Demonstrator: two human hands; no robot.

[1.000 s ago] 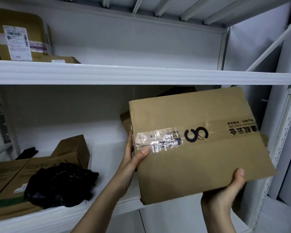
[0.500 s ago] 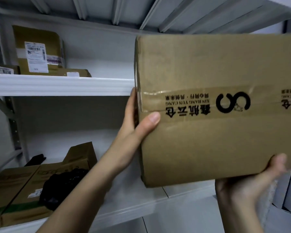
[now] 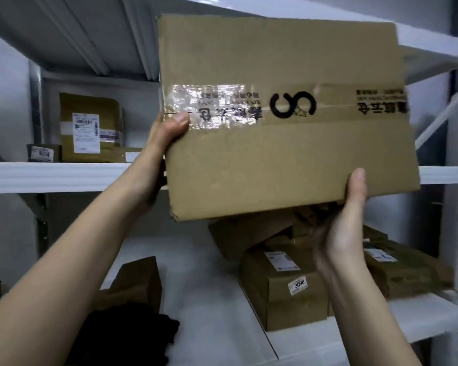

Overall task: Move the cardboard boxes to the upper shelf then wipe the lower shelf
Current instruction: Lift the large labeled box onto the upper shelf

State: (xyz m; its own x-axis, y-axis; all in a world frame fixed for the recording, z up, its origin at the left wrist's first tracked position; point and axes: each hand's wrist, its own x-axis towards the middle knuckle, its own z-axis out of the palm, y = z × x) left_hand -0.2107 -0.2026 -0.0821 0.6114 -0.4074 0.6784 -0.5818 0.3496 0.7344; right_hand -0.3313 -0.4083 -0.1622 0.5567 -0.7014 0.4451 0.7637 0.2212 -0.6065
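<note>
You hold the taped cardboard box (image 3: pixel 283 122) aloft before the upper shelf (image 3: pixel 64 177), left hand (image 3: pixel 159 151) and right hand (image 3: pixel 341 231) gripping its edges (not yet set down), while several boxes (image 3: pixel 280 286) remain on the unwiped lower shelf (image 3: pixel 354 336).

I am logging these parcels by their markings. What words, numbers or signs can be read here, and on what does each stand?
"3090": small white sticker on the front of the box on the lower shelf.
Black looped logo, upside down: tape band of the held box, which the left hand and right hand hold.
Printed characters beside that logo: upside down, too blurred to read.
Shipping labels on the upper shelf parcel and lower shelf boxes: too small to read.
</note>
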